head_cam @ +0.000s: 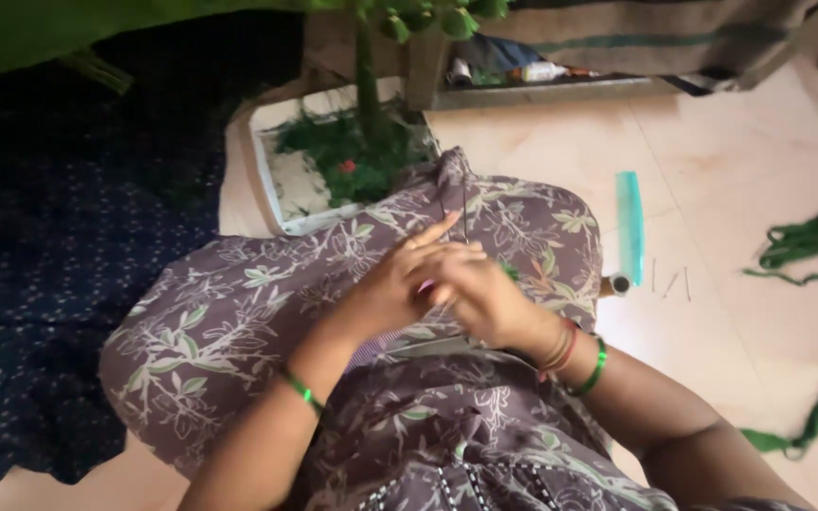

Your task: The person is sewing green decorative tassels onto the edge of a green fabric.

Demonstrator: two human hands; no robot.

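My left hand (400, 281) and my right hand (480, 293) meet above my raised knee, which is covered in grey-purple floral cloth (267, 312). Together the fingers pinch a thin dark needle (465, 213) that points upward, and a small green bit (509, 271) shows at the right fingers. The left index finger is stretched toward the needle. Green bangles sit on both wrists. What lies between the palms is hidden.
A white tray (267, 180) with green scraps and a green stem stands beyond my knee. On the pale tiled floor to the right lie a teal comb (629, 225), a few pins (671, 280), a small spool (620, 283) and green yarn bundles (811, 241). Dark dotted cloth (59, 246) covers the left.
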